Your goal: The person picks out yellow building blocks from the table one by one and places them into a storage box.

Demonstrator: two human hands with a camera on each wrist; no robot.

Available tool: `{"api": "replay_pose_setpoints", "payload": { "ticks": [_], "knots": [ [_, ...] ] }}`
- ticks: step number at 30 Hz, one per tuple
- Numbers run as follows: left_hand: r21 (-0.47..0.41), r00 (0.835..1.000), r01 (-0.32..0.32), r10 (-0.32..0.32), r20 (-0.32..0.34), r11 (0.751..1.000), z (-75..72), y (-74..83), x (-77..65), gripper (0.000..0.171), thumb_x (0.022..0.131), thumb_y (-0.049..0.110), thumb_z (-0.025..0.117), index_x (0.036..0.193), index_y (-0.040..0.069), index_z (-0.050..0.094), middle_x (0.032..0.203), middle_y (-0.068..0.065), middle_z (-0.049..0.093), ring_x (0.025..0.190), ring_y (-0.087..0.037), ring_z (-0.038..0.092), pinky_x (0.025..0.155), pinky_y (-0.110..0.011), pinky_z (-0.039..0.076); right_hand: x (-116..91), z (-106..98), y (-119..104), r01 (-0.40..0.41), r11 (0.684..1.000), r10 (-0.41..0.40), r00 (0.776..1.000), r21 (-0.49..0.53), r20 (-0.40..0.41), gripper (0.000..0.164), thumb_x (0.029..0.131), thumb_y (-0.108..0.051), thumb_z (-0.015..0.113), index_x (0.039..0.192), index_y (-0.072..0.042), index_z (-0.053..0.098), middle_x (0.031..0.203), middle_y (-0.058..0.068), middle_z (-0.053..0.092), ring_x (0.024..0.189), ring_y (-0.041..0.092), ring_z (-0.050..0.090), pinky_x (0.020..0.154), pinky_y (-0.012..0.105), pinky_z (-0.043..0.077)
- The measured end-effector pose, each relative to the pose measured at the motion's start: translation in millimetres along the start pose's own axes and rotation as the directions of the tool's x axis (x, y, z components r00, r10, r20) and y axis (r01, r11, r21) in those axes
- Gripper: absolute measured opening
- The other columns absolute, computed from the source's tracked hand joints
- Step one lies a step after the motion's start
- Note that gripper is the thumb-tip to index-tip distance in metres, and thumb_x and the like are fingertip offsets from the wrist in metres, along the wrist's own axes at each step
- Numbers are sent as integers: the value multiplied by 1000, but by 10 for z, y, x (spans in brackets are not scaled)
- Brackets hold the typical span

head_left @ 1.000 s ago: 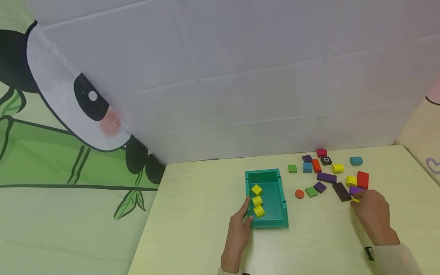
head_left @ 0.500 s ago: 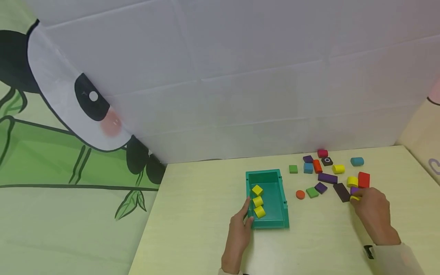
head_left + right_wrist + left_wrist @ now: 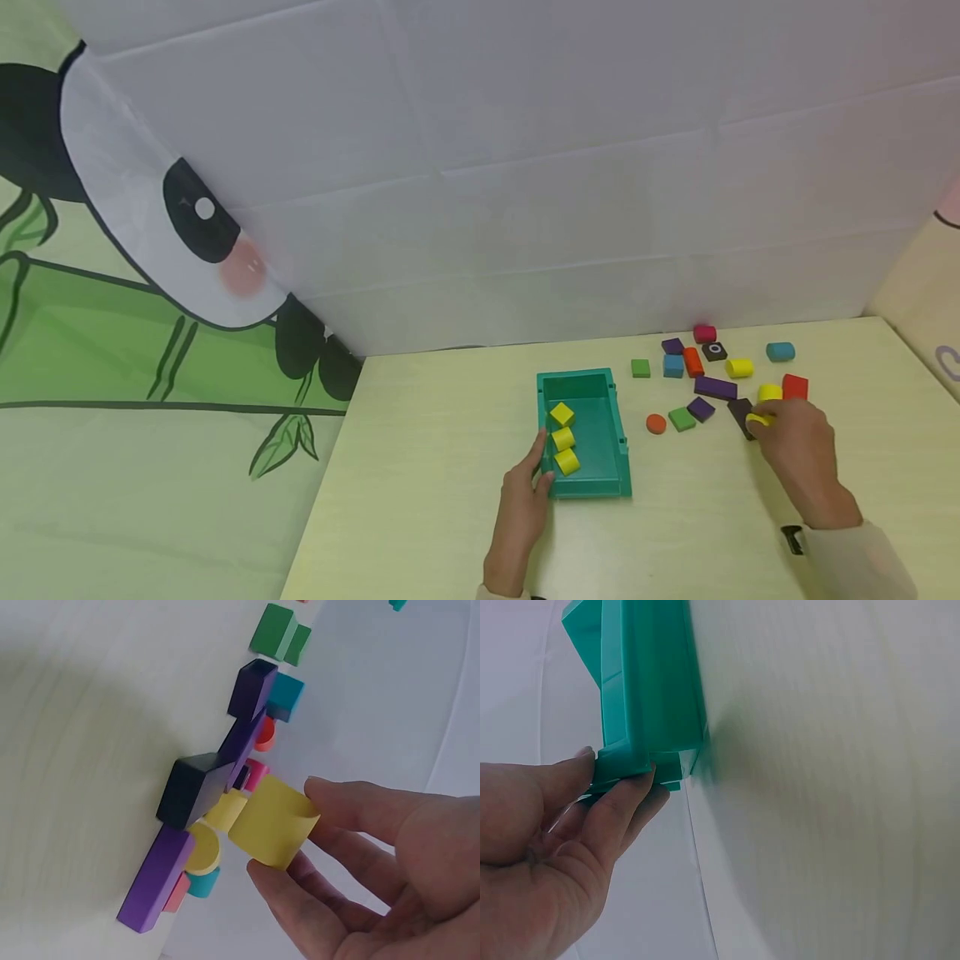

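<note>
A teal tray (image 3: 600,490) stands on the table with three yellow blocks (image 3: 563,438) along its left side. My left hand (image 3: 521,508) grips the tray's left wall; in the left wrist view its thumb and fingers pinch the teal rim (image 3: 634,712). My right hand (image 3: 798,454) pinches a yellow cylinder (image 3: 274,823) between thumb and fingers, held above the table near a black block (image 3: 193,787). A purple block (image 3: 155,879) lies close by, hidden behind the hand in the head view.
Several loose blocks lie right of the tray, among them a red block (image 3: 795,387), a long purple block (image 3: 716,388), an orange disc (image 3: 656,424) and a blue cylinder (image 3: 781,352). A white cloth (image 3: 525,208) hangs behind the table.
My right hand has lifted the yellow cylinder off the table and moved slightly left and away with it. My left hand and the tray stay in place.
</note>
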State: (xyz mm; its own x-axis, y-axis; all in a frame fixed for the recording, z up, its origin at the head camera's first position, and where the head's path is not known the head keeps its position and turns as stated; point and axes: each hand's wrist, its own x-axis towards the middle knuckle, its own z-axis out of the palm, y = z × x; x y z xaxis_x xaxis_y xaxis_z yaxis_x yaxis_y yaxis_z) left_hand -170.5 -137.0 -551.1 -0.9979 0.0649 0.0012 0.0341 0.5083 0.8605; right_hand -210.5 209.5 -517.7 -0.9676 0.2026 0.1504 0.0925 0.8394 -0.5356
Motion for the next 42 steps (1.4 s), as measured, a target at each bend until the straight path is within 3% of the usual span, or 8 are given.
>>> {"api": "replay_pose_setpoints", "payload": {
  "ticks": [8,16,26,36,42],
  "knots": [
    [7,1000,1,-1,3,1000,-10,8,21,65,89,5,55,141,31,26,140,5,32,124,-12,30,102,-38,35,73,57,-189,2,1000,-3,1000,29,17,24,74,-4,73,93,7,65,93,28,59,86,44,49,63,51,50],
    [4,1000,8,-9,10,1000,-10,9,27,66,89,5,55,141,33,25,140,6,32,123,-10,30,102,-36,34,81,94,-390,54,996,-54,999,69,1,23,75,-5,71,94,6,65,94,24,61,83,40,53,51,35,49],
    [2,1000,13,-13,9,1000,-7,2,18,66,89,5,55,141,33,26,140,6,32,123,-10,30,102,-37,34,77,201,-587,102,990,-103,995,101,-2,23,75,-5,72,96,3,65,96,22,60,90,40,51,71,53,50],
    [6,999,34,-34,9,999,-3,4,5,66,89,5,55,141,33,26,139,7,32,123,-10,29,102,-37,34,48,270,-829,125,983,-128,992,133,15,20,77,-3,70,97,0,66,96,18,59,92,37,51,78,55,49],
    [5,999,43,-43,10,999,-5,7,6,65,89,5,55,141,33,27,139,8,31,123,-9,28,102,-37,34,30,306,-955,139,976,-146,989,168,27,20,78,-5,69,97,-2,66,99,16,59,94,36,52,74,51,52]
  ]
}}
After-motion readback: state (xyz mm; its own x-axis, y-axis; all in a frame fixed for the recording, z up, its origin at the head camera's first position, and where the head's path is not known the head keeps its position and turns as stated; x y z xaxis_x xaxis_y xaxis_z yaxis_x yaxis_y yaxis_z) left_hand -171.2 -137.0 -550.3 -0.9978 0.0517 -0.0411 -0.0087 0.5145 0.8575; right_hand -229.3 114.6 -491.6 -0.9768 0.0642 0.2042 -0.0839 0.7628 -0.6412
